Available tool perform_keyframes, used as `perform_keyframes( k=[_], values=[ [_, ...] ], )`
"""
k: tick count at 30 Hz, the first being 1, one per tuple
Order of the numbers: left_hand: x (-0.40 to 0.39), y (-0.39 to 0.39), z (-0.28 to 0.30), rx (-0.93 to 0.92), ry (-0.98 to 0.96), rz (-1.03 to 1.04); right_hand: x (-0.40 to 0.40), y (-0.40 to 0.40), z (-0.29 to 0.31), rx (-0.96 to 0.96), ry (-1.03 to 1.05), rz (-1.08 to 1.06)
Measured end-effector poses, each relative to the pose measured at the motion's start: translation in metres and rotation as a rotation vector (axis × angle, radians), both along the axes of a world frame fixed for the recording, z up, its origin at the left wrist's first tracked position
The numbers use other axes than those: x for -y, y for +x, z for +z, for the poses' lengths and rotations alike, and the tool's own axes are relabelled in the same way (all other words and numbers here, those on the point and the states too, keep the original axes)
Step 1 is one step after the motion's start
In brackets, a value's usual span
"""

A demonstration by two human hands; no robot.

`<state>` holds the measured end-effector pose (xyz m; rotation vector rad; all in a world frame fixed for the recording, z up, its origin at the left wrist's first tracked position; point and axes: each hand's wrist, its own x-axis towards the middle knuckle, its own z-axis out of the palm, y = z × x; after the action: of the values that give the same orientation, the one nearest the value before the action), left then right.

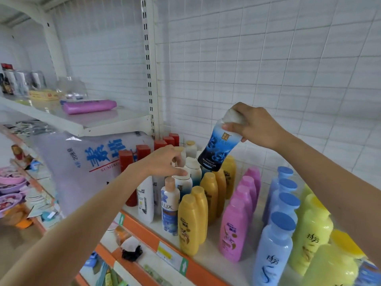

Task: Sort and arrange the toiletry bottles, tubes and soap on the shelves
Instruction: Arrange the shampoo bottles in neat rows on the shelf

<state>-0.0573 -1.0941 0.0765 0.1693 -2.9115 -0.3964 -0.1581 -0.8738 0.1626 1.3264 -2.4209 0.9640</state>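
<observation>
So the right hand (pixel 253 125) is gripping a dark blue shampoo bottle (pixel 217 147) by its white cap, holding it up in the air, tilted, above the back of the shelf (pixel 208 259). The left hand (pixel 165 161) is reaching into the row below, with fingertips resting on the white tops of two matching blue-and-white bottles (pixel 185 180). Looks like it's pinching or steadying one of them, but I honestly can't tell if it's properly gripping.

My guess is the lifted bottle is going in line with its matching ones, and that's where it could get messy. Stuff is packed tight there: the golden-yellow bottles (pixel 194 219) are standing just beside the blue ones, and a Lux bottle (pixel 170 205) and a white Pantene bottle (pixel 145 200) are right in front.

- Lowering the bottle while it's tilted like that could clip a yellow cap and domino the whole row.
- Holding it only by the cap is risky if the cap is loose or flips open.
- The left forearm is hanging over the front bottles, so pulling back carelessly could sweep the Lux one off the orange shelf edge.

The pink bottles (pixel 237 221) and light blue bottles (pixel 276 240) further right are probably safe.
</observation>
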Motion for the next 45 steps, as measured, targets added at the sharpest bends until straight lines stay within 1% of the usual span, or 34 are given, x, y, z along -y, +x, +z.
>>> perform_keyframes(
  k=[3, 4, 5, 7, 10, 14, 16, 19, 20, 23, 25, 27, 33, 35, 38, 39, 42, 45],
  values=[
    [0.001, 0.010, -0.006, 0.152, 0.004, 0.022, 0.001, 0.001, 0.002, 0.002, -0.058, 0.055],
    [0.002, 0.013, -0.012, 0.191, -0.029, 0.033, 0.002, 0.003, 0.003, 0.009, -0.080, 0.078],
    [0.003, 0.016, -0.017, 0.190, -0.065, 0.044, 0.004, 0.005, 0.003, 0.014, -0.103, 0.104],
    [0.007, 0.023, -0.026, 0.120, -0.091, 0.063, 0.009, 0.010, 0.002, 0.017, -0.144, 0.150],
    [0.006, 0.040, -0.022, 0.020, -0.050, 0.084, 0.019, 0.021, 0.002, 0.034, -0.169, 0.208],
    [0.014, 0.075, 0.002, -0.111, 0.097, 0.168, 0.041, 0.032, 0.002, 0.066, -0.121, 0.253],
    [0.022, 0.089, 0.010, -0.157, 0.183, 0.195, 0.056, 0.038, -0.007, 0.050, -0.047, 0.249],
    [0.036, 0.104, 0.014, -0.214, 0.371, 0.214, 0.082, 0.048, -0.030, 0.030, 0.143, 0.236],
    [0.040, 0.109, 0.015, -0.226, 0.407, 0.224, 0.090, 0.051, -0.039, 0.031, 0.220, 0.246],
    [0.051, 0.121, 0.010, -0.253, 0.442, 0.226, 0.114, 0.060, -0.072, -0.046, 0.483, 0.260],
    [0.058, 0.128, 0.006, -0.263, 0.453, 0.206, 0.126, 0.063, -0.094, -0.058, 0.575, 0.253],
    [0.064, 0.133, 0.002, -0.258, 0.467, 0.175, 0.135, 0.063, -0.109, -0.037, 0.612, 0.225],
    [0.073, 0.139, 0.001, -0.238, 0.516, 0.101, 0.143, 0.068, -0.112, 0.075, 0.624, 0.151],
    [0.071, 0.138, 0.004, -0.227, 0.529, 0.066, 0.143, 0.073, -0.112, 0.076, 0.627, 0.120],
    [0.063, 0.134, 0.010, -0.224, 0.533, -0.012, 0.138, 0.077, -0.110, 0.028, 0.647, 0.069],
    [0.060, 0.133, 0.012, -0.222, 0.536, -0.036, 0.134, 0.079, -0.107, 0.028, 0.624, 0.059],
    [0.048, 0.128, 0.017, -0.209, 0.544, -0.113, 0.112, 0.088, -0.090, 0.107, 0.462, 0.074],
    [0.030, 0.120, 0.020, -0.222, 0.542, -0.214, 0.081, 0.111, -0.074, 0.259, 0.369, 0.108]
  ],
)
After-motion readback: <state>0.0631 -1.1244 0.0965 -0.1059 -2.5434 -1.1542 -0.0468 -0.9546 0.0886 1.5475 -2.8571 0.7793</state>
